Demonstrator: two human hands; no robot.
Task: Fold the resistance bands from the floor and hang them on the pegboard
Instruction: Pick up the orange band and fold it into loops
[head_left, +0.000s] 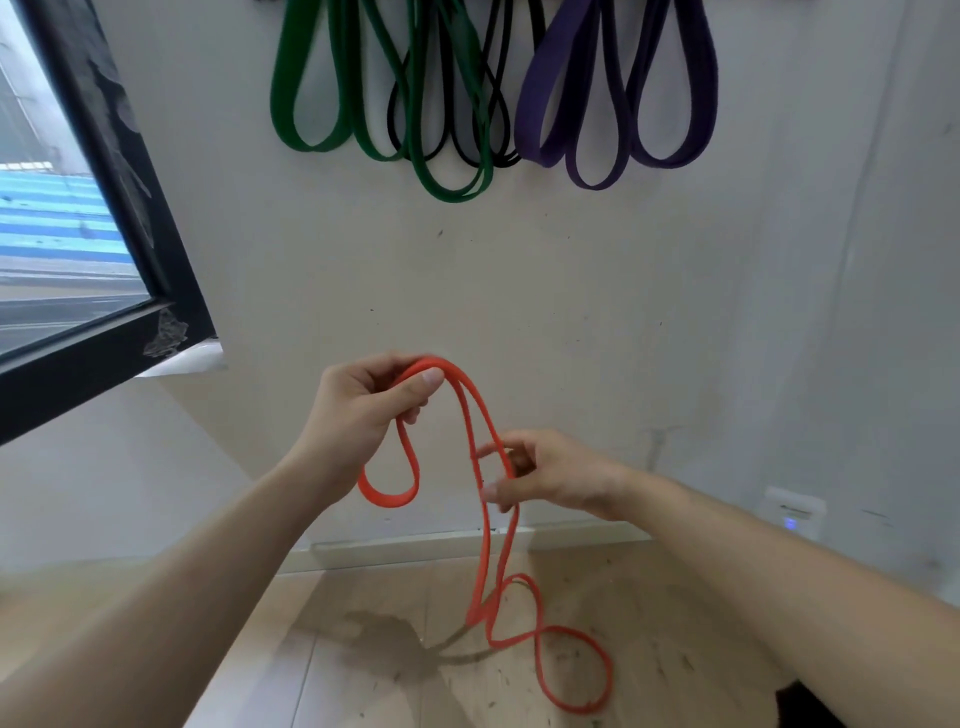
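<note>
An orange resistance band (480, 540) hangs in long loops in front of me. My left hand (363, 410) pinches its top fold at chest height, and a short loop dangles below that hand. My right hand (540, 475) is lower and to the right, its fingers loosely around the two hanging strands. The band's lower end twists into a figure-eight loop that lies on the wooden floor (363, 649). Green bands (441, 104), thin black bands (498, 119) and purple bands (618, 104) hang folded on the white wall above; their pegs are out of frame.
A black-framed window (130, 249) stands at the left, next to the white wall (571, 291). A small white device with a blue light (792, 514) sits low on the wall at the right. A dark object (802, 706) shows at the bottom right corner.
</note>
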